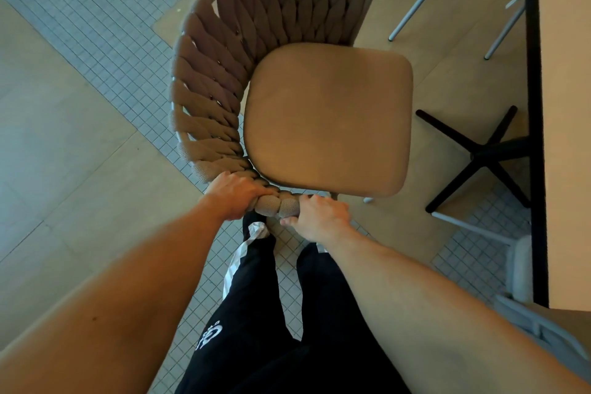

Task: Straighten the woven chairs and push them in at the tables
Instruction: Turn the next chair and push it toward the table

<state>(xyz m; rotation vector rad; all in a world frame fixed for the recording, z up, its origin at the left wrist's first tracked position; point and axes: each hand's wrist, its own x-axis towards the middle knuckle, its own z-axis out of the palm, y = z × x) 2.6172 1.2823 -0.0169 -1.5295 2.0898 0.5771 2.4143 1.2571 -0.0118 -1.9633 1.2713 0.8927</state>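
I hold the woven chair [287, 73] rim in both grips, left hand [235, 193] and right hand [321, 216]; I'd swing it square, then slide toward the table [566, 105]

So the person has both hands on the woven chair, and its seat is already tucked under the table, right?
Not quite. Both the left hand and the right hand do grip the woven chair, but the head view shows its seat cushion standing clear of the table, angled away from it, not tucked under.
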